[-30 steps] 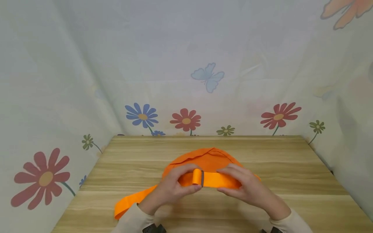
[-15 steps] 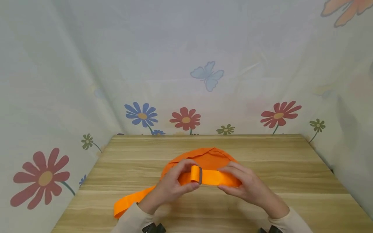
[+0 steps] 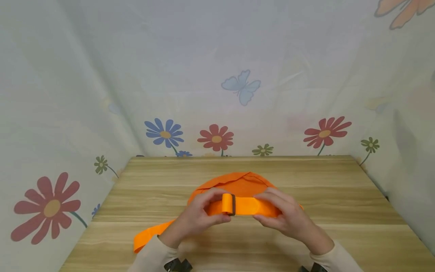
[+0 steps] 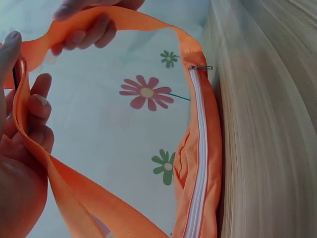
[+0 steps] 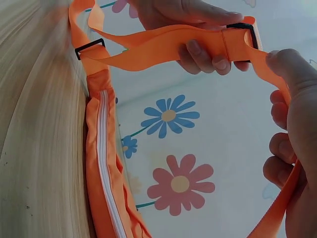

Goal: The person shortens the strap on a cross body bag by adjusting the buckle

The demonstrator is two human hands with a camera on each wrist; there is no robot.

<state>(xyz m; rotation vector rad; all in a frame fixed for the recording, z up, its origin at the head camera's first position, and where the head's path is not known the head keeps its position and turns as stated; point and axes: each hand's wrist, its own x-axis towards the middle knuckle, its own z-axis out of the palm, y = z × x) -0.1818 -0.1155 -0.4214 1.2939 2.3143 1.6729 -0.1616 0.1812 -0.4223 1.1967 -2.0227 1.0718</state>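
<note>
Head view: a wood-grain table is forming the work surface, and pale printed cloth is hanging behind it and down both sides; the print is showing one blue butterfly, three red flowers and three green ones. One orange bag is lying on the table just beyond two hands, partly hidden by them. The left hand is pinching the bag's orange strap between thumb and fingers beside one dark buckle; the right hand is gripping the same strap a little further along, its thumb and fingers likewise clamped on the webbing. Another length of webbing is lying out past the left forearm. Two pale sleeves are covering the forearms. Left wrist view: the strap is rising from the bag's end and running through the right hand's curled fingers; the bag is resting against the table, its one white zip facing the camera, with one metal zip pull sitting at the end. Right wrist view: two dark buckles are showing, one at the left hand and a second buckle sitting at the bag's end.
</note>
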